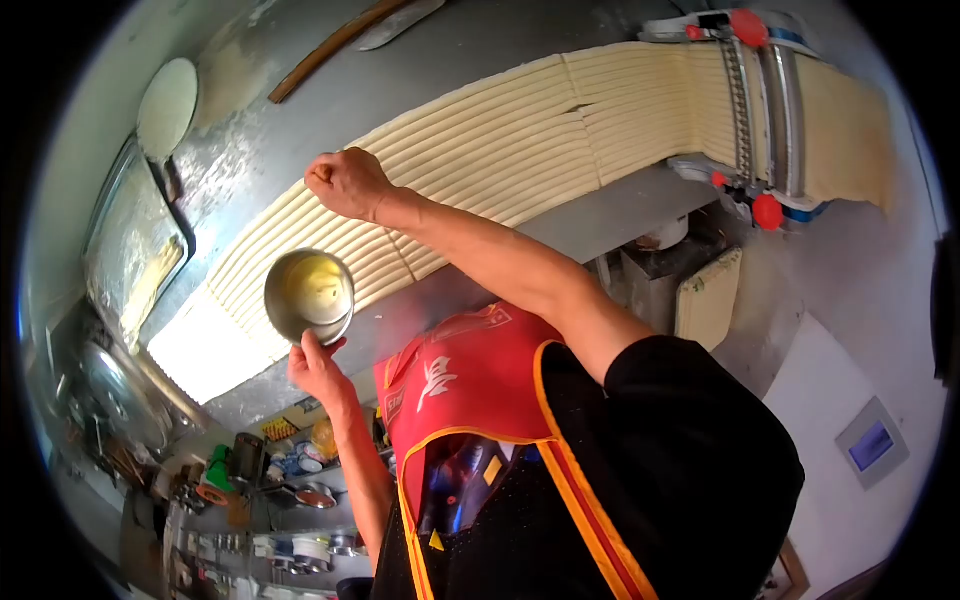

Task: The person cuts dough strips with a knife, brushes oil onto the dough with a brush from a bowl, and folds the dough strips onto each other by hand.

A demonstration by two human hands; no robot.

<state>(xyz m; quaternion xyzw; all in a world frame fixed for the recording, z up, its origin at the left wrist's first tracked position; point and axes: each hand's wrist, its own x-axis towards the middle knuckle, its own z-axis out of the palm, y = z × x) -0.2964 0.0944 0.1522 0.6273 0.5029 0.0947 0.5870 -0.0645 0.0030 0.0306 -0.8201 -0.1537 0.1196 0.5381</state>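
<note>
One metal bowl (277,302) at nine o'clock, yellowish inside, pinched at its rim by the left hand (318,371); poised over pale dough strips (490,150), so could spill onto them if tipped. At ten o'clock, right hand (350,186) balled into a fist over the strips, contents hidden; could dent or smear dough if pressed down. At two o'clock, metal roller (787,125), liable to snag dough if sticky.

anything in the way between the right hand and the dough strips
Nothing visible stands between the right hand and the dough strips; the metal bowl in the left hand is off to one side.
</note>
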